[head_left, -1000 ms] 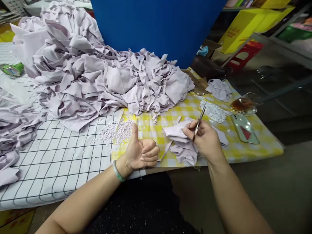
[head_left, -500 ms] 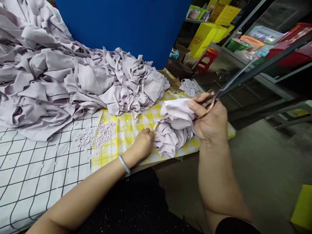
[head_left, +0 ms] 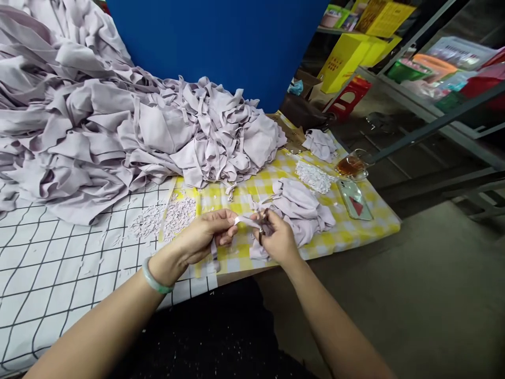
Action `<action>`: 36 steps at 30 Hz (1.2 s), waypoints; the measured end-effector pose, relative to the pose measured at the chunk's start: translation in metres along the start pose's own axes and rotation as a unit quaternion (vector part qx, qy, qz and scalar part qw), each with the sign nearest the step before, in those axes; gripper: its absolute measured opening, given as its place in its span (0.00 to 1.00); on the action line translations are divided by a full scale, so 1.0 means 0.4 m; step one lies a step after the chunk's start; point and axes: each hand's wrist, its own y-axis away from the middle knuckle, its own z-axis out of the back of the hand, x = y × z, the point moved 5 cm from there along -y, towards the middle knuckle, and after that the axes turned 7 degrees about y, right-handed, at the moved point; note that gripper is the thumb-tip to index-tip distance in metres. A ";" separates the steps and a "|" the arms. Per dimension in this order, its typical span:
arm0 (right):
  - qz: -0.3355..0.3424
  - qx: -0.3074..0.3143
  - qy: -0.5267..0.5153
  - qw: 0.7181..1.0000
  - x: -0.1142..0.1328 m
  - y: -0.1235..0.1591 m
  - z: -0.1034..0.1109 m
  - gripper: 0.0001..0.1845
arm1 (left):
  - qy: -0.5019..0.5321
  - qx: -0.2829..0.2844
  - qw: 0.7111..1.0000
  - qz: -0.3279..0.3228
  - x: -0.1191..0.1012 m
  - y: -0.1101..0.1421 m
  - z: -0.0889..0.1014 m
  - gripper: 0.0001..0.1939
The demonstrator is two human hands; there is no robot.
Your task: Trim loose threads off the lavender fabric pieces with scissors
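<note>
My left hand (head_left: 201, 237), wearing a pale green bangle (head_left: 155, 279), pinches the end of a narrow lilac fabric strip (head_left: 246, 221). The strip stretches across to my right hand (head_left: 280, 239). My right hand is closed around scissors (head_left: 261, 236), whose copper-coloured handle shows at the fingers; the blades cannot be made out. Behind and to the right of this hand lies a small heap of lilac fabric (head_left: 302, 205). Some of the cloth hangs below the hands onto the yellow checked cover (head_left: 232, 258).
A large lilac fabric pile (head_left: 158, 126) fills the table's left and back, before a blue panel (head_left: 213, 42). Small clippings (head_left: 173, 216) lie near my left hand. At right are white scraps (head_left: 315, 176), a glass cup of brown liquid (head_left: 352, 166) and a phone (head_left: 355, 200).
My right hand has come down and left from above the small fabric heap, bringing the scissors. My left hand has lifted and now holds the strip. The view has shifted slightly.
</note>
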 end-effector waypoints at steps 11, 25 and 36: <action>-0.160 0.148 -0.242 0.946 0.167 -0.091 0.001 0.15 | -0.356 0.061 0.903 -0.231 -0.111 0.140 -0.043 0.13; -0.241 0.297 -0.256 0.888 0.125 -0.033 -0.182 0.21 | -0.270 0.029 0.930 -0.249 -0.091 0.224 0.004 0.15; 0.005 0.245 0.105 0.964 0.141 -0.027 -0.199 0.27 | -0.053 -0.171 0.939 -0.292 0.023 0.202 0.135 0.17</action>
